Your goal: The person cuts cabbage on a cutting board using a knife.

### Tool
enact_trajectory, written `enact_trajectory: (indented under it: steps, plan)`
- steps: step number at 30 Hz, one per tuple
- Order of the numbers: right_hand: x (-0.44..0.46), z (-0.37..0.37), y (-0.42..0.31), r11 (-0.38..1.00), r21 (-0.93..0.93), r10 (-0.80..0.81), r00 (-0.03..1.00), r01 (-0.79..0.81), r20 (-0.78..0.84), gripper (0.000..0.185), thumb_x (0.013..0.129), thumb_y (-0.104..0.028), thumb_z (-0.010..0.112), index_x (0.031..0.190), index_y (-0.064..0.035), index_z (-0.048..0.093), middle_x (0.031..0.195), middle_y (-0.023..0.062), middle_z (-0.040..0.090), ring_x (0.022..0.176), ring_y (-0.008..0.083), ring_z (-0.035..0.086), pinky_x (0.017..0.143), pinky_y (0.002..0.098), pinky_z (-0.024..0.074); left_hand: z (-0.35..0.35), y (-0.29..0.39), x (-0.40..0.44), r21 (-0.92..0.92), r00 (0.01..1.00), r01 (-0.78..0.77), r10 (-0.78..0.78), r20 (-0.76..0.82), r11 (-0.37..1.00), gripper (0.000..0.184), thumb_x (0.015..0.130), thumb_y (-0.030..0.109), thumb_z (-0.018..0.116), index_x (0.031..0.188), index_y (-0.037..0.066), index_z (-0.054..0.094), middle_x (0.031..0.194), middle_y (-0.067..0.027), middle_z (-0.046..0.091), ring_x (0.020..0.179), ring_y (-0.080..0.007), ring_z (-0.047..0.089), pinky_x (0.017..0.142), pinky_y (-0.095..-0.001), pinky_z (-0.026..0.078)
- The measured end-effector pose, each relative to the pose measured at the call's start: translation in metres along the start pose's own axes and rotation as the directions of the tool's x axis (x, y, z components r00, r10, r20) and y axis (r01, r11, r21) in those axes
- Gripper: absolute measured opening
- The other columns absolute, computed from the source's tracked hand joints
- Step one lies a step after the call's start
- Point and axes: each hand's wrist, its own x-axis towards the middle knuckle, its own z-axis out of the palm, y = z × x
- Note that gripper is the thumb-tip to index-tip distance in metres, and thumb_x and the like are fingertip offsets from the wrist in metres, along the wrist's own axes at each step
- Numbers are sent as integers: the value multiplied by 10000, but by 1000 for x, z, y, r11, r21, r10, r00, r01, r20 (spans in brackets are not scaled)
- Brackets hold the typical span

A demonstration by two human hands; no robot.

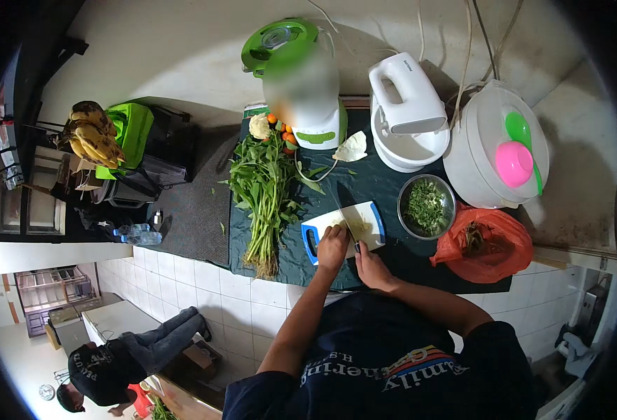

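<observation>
Right hand [370, 269] is wrapped round the knife handle, while the left hand [333, 246] has its fingers bunched down on the board; can't tell if anything's pinched under them. Biggest thing here is the table with its dark green cover [385, 189], plenty of stuff parked along the far side. On the left there's a long leafy bunch [259, 203], roots toward the near edge, and over on the right an open red plastic bag [487, 262]. The cutting board [371, 217] sits between them, near side, set at an angle, and the steel bowl [403, 210] of chopped greens is just to its right. The knife [346, 212] lies across the board, tip out past the far edge. Smallest of all, pale chopped bits [357, 227] lie right by the blade.

Looks like fine chopping to me. I'd tuck those left fingertips back and let the knuckles guide the blade, since they're awfully close. Also, pull the tip in over the board so it can act as a pivot, with short rocking strokes.
</observation>
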Motion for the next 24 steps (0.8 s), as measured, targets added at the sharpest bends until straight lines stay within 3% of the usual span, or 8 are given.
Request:
enact_trajectory:
  steps: [6,9,12,15,18,24]
  plan:
    - [24,6,5,991,-8,-135,982,135,-129,484,1043,-173,466,1421,103,348,888,365,659,842,546,649,750,597,518,-2,-2,1,38,996,-88,87,7,995,168,849,135,681,975,28,652,917,-110,625,894,-317,624,752,-432,550]
    - [30,-2,-6,997,-68,-28,999,26,-36,466,1042,-158,458,1405,117,360,930,375,653,872,541,649,776,593,516,-3,0,-3,76,993,-108,105,48,991,186,845,138,672,994,29,647,928,-107,619,913,-305,618,788,-411,551]
    - [21,-8,-16,1000,-22,10,998,-12,-59,461,1043,-152,455,1401,123,362,949,380,650,890,538,648,793,589,516,-2,-4,-7,132,984,-162,150,97,978,179,846,135,650,993,33,647,940,-109,609,928,-296,606,813,-392,547]
    - [11,-5,-6,990,-57,-138,983,132,-120,449,1047,-161,452,1387,120,368,942,378,650,884,539,647,789,585,519,-1,-8,-7,197,972,-214,189,136,957,161,841,130,628,968,35,653,951,-110,601,928,-290,594,817,-378,542]
    - [4,-1,1,989,-130,-70,997,69,-8,475,1048,-178,454,1400,121,342,945,375,660,867,538,658,784,609,520,1,-9,-8,223,968,-227,195,157,948,148,831,126,617,940,35,659,952,-104,600,923,-283,589,812,-369,539]
    - [-1,1,-6,996,-75,-51,998,49,-28,429,1047,-167,454,1359,116,374,920,375,651,842,546,649,751,602,519,1,-10,-7,208,967,-250,231,111,946,154,819,119,621,935,29,666,959,-102,609,926,-277,596,813,-362,542]
